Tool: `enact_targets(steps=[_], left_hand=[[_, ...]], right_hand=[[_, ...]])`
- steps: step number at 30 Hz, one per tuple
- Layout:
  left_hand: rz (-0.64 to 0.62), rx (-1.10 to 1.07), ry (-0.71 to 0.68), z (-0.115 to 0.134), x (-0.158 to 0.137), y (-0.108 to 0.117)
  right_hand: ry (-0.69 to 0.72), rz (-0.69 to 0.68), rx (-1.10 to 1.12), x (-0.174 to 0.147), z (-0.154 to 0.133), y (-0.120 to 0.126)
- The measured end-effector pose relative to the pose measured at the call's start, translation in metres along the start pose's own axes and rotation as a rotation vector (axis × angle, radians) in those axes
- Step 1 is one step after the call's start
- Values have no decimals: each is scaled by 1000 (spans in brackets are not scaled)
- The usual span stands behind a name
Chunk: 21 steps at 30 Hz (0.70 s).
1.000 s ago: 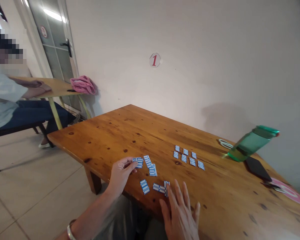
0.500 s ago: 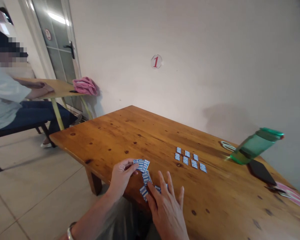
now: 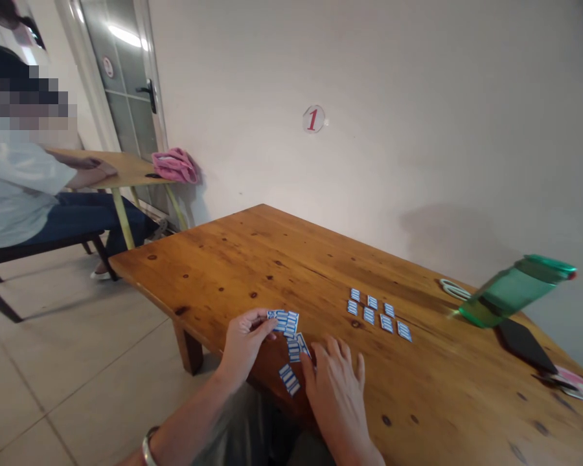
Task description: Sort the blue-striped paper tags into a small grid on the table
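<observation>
The left hand [image 3: 245, 340] grips blue-and-white cards [image 3: 285, 321] between its fingers, left of the green bottle [image 3: 517, 291]. The right hand's [image 3: 337, 382] fingers are loosely spread; contact with adjacent cards [image 3: 294, 350] cannot be determined. Seven laid-out cards [image 3: 387, 323] lie nearer the bottle.

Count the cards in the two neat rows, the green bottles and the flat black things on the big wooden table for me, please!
Blue-and-white cards in the two rows: 7
Green bottle: 1
Flat black thing: 1
Total: 9
</observation>
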<state>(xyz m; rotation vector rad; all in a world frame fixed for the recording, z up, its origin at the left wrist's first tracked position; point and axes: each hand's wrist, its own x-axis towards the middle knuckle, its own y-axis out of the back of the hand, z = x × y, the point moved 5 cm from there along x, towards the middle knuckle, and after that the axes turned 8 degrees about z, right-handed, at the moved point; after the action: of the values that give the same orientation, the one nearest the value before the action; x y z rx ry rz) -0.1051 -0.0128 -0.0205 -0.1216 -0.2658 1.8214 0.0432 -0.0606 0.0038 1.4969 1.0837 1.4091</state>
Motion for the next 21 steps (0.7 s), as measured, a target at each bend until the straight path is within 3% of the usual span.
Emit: enact_targets(steps=[7,14,21], left_hand=[[-6,1,-3,1,-1,0],[-3,9,-11,-1,0,0],[3,39,-12,0,1,-1]], right_hand=[[65,4,29,9,-2,-6],[-18,-30,-48,5,21,-7],[92,-32,-12,-13,2,-10]])
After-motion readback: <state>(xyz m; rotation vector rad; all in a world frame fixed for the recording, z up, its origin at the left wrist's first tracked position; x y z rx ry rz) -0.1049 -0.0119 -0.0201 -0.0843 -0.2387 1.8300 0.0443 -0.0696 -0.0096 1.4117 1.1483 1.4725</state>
